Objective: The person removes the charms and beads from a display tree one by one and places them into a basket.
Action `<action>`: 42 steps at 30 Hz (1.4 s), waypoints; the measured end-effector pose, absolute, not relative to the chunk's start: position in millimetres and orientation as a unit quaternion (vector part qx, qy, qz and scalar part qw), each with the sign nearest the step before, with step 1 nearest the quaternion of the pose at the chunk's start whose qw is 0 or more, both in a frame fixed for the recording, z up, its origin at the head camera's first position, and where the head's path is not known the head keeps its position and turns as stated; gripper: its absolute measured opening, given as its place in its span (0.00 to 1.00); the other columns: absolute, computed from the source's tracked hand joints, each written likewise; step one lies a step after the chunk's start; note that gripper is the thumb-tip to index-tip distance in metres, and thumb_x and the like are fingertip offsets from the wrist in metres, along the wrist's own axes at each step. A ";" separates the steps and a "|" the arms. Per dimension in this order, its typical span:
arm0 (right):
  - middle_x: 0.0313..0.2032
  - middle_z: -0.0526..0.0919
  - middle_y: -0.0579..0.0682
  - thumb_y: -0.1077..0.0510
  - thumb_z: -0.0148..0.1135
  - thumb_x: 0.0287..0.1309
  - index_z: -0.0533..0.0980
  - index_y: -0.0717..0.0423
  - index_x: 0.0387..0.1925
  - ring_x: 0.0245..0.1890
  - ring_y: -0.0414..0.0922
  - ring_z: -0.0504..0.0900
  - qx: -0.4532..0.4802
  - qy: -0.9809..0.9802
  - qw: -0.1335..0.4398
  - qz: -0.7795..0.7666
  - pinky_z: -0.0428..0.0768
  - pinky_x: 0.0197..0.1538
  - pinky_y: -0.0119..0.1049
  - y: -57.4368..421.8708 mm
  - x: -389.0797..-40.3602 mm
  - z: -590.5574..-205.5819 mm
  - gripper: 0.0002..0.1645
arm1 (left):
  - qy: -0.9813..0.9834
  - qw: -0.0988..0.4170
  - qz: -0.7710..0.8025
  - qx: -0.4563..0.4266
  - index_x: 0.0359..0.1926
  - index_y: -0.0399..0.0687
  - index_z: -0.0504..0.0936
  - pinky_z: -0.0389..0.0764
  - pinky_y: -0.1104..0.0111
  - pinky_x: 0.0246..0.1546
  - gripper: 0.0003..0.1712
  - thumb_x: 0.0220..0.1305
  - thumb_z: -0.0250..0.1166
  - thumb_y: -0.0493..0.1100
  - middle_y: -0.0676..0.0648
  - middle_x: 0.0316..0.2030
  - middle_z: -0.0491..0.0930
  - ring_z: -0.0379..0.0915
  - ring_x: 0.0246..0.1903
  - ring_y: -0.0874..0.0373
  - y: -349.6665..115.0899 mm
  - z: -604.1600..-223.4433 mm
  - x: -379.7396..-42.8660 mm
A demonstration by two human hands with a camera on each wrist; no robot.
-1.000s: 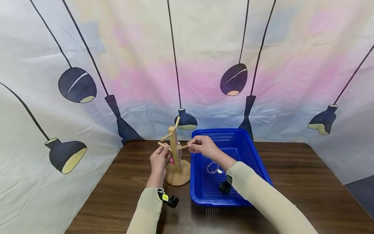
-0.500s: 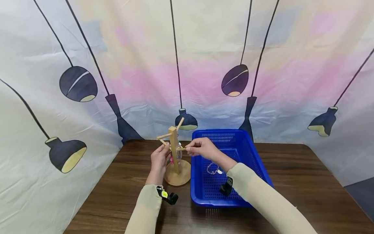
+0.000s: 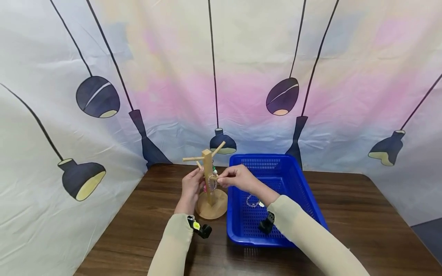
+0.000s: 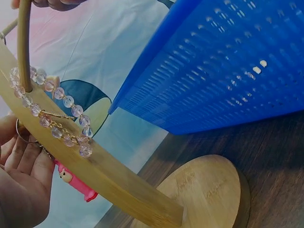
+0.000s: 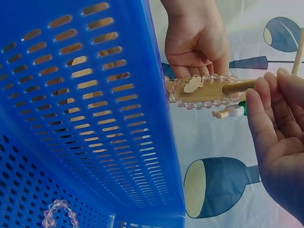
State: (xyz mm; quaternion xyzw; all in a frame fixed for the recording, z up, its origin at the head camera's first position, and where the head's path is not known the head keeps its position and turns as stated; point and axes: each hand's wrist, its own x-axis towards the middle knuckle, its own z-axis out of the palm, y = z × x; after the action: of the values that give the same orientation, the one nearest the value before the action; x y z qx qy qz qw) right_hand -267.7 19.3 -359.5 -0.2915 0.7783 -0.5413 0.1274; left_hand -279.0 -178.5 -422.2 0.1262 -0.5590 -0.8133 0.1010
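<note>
Between both hands stands a wooden peg stand (image 3: pixel 208 168) with a round base. My left hand (image 3: pixel 190 189) grips a peg on its left side; in the left wrist view its fingers (image 4: pixel 28 161) are partly hidden behind the post. The right hand (image 3: pixel 239 178) pinches the end of the right-hand peg (image 5: pixel 240 86). On that peg hangs a clear pink bead bracelet (image 4: pixel 68 101) with a small charm. Behind the post dangles a pink figure keychain (image 4: pixel 78 185) on a metal ring. A white-and-green charm (image 5: pixel 232 111) hangs behind the bracelet.
A blue perforated basket (image 3: pixel 231 226) stands right beside the stand, under the right forearm. Inside lies another bead bracelet (image 3: pixel 251 203) with a white charm. Brown wooden table (image 3: pixel 159 203) underneath; a printed cloth (image 3: pixel 172 88) hangs behind.
The stand has turned: its upper left peg swings farther left and back, its rear peg to the right. Both hands move with the pegs they hold.
</note>
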 end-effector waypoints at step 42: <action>0.38 0.90 0.62 0.61 0.66 0.67 0.85 0.69 0.41 0.30 0.35 0.85 -0.286 0.769 0.143 -0.554 0.91 0.44 0.39 -14.2 -259.4 -356.4 0.12 | -0.662 -0.004 -0.741 0.113 0.67 0.29 0.72 0.82 0.78 0.35 0.25 0.76 0.59 0.40 0.62 0.22 0.83 0.79 0.25 0.72 -194.6 -413.4 -294.7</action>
State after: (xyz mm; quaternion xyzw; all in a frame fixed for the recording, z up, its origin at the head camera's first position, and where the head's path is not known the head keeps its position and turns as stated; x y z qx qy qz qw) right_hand -259.4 -14.2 -356.4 -0.2859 0.7689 -0.5537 0.1427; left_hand -294.7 -194.6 -413.4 0.1126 -0.6618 -0.7411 -0.0044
